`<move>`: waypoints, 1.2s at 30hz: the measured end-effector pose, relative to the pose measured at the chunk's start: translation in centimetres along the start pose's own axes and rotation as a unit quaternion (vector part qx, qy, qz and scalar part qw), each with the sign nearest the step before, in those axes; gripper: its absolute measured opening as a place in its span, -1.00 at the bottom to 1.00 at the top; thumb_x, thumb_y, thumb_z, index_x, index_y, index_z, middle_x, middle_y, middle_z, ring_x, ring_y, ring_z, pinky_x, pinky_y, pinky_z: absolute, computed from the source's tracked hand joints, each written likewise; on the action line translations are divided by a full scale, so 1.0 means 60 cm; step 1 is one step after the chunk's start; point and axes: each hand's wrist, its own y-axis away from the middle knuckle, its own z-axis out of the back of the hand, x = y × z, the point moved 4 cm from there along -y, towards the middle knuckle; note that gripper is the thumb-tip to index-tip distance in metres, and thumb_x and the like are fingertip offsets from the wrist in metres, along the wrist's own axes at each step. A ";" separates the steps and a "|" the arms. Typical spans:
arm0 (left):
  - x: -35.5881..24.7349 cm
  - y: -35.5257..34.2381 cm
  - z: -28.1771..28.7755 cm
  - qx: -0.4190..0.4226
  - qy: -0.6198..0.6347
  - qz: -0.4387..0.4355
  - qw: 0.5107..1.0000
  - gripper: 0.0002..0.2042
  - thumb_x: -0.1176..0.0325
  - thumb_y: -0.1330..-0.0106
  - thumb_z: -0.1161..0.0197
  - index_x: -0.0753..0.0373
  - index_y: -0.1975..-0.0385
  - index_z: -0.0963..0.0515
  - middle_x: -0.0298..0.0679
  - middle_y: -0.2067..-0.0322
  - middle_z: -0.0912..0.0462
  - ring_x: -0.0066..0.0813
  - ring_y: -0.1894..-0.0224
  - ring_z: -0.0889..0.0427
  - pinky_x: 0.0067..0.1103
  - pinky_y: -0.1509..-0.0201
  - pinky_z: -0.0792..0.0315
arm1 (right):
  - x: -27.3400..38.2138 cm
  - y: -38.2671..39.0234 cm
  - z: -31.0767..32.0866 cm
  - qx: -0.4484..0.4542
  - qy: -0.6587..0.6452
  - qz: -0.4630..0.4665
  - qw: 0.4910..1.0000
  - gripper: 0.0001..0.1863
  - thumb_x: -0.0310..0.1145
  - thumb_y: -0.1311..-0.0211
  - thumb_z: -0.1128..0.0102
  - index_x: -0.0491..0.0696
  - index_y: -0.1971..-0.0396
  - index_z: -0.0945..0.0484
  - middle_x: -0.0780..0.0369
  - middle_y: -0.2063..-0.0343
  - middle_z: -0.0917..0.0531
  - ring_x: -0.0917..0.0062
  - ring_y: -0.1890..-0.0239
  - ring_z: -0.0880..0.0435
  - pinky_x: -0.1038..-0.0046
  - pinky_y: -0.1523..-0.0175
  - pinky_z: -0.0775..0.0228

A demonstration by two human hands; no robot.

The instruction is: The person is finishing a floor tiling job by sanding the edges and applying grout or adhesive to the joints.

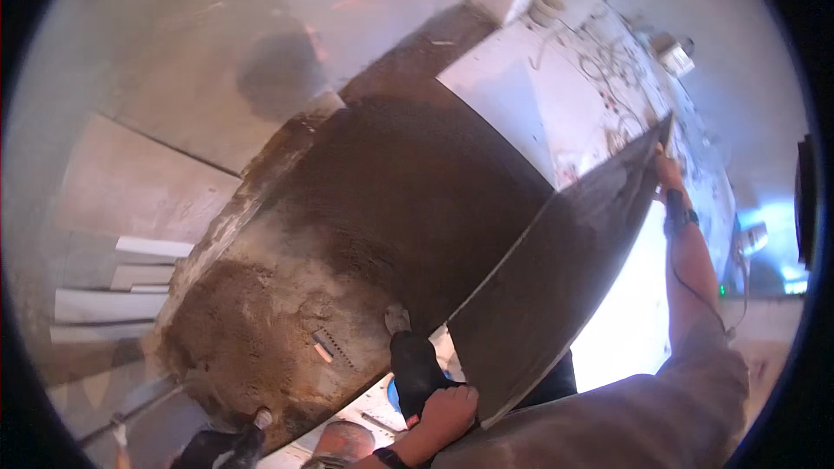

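A large, thin tile (565, 278) with a dark brown-grey face stands tilted in front of me, a pale rim along its left edge. My right hand (669, 171) grips its far upper corner, arm stretched out. Lower down, my left hand (447, 414) is closed at the tile's near corner; its fingertips are partly hidden there. The tile's left edge borders a smooth, dark bed of damp mortar or sand (400, 174). Rougher, lighter material (252, 321) covers the bed's near left part. On it lies a small orange-and-white piece (323, 352) beside a dark toothed strip.
A dark-trousered leg (415, 369) with its shoe on the bed's edge is near my left hand. Another dark-clad foot (261, 421) is at lower left. Pale strips (113, 304) lie at left. A white panel (504, 95) and tangled cables (608, 69) are at the far right.
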 end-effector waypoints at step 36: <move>0.084 -0.005 -0.006 -0.032 0.105 -0.185 0.977 -0.77 0.23 -0.19 -0.37 0.24 0.27 -0.64 -0.15 0.36 -0.69 -0.20 0.32 -0.68 -0.40 0.26 -0.55 | 0.054 0.194 0.041 0.005 -0.018 0.202 0.979 -0.66 -0.27 -0.15 -0.18 -0.28 0.24 -0.60 0.12 0.38 -0.67 0.32 0.45 -0.71 0.27 0.52 -0.56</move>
